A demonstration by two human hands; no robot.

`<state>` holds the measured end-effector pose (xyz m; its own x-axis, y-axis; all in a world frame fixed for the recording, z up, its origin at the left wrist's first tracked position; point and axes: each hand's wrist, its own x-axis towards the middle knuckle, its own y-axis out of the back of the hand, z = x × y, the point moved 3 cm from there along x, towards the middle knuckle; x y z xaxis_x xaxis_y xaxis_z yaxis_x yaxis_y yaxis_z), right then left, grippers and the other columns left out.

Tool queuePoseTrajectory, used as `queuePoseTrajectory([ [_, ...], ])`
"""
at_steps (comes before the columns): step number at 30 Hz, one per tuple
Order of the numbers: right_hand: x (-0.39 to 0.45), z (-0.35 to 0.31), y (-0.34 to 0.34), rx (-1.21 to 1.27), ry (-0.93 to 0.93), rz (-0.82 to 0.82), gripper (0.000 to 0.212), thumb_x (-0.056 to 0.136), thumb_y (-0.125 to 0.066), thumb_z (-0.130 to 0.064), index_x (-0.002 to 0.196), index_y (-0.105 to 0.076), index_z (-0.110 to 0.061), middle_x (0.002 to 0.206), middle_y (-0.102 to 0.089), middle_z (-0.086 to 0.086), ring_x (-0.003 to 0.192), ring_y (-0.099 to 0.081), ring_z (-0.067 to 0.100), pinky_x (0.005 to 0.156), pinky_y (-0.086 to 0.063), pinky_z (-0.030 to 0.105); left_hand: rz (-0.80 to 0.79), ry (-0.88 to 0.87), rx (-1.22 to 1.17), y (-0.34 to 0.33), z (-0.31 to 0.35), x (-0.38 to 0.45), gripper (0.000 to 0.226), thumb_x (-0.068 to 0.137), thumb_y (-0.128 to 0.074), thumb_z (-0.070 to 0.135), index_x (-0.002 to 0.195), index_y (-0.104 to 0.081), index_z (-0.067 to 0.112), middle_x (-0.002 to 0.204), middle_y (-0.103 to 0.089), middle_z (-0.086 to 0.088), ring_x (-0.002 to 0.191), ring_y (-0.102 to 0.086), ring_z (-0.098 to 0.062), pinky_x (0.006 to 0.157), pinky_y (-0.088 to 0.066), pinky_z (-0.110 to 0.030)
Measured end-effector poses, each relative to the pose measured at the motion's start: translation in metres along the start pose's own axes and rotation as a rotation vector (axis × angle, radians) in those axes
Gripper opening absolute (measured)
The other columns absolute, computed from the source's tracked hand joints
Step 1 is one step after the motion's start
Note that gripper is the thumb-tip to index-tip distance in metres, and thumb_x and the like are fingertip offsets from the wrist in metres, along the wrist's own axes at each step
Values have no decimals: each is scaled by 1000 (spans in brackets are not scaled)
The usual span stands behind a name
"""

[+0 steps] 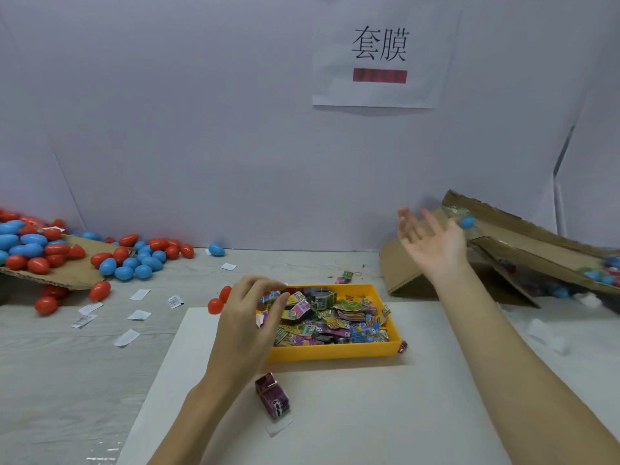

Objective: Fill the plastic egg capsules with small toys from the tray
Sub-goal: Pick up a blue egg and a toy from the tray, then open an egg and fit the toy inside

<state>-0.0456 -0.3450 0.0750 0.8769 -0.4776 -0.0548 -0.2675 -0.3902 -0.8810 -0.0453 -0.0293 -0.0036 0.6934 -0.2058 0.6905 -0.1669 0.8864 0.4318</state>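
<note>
Pinching a small toy packet (pixel 272 296) over the yellow tray (pixel 335 352), left hand (pixel 248 317) curls; right hand (pixel 432 245), fingers spread, holds nothing, mid-right. Wall sign (pixel 379 45) upper right reads "套膜".

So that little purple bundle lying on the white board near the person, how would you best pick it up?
Pinch the purple bundle across its two long sides, coming straight down from above. It lies flat on the white board as a narrow block, with open space on both sides, so fingers should fit either side. Its flat top offers little to grip.
</note>
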Motion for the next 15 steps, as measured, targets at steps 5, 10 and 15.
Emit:
queuePoseTrajectory([
  [5,-30,57,27,-553,-49,-99,28,108,-48,-20,120,-65,-1,104,-74,13,89,-72,21,75,-59,28,5,-1,63,0,-1,-1,6,96,-70,20,102,-72,18,100,-60,12,95,-61,-12,80,-54,-30],
  [10,-69,130,32,-1145,123,-269,20,106,-52,-8,106,-71,-11,82,-76,6,68,-70,18,57,-55,24,48,142,144,11,-12,-3,4,99,-68,20,96,-71,19,94,-61,10,92,-57,-10,78,-49,-26],
  [15,-88,152,40,-1773,560,-476,17,103,-55,-15,105,-70,-25,83,-67,-15,69,-61,1,58,-46,16,119,357,178,16,-36,2,9,102,-62,18,106,-70,19,103,-61,6,102,-58,-15,86,-52,-30],
])
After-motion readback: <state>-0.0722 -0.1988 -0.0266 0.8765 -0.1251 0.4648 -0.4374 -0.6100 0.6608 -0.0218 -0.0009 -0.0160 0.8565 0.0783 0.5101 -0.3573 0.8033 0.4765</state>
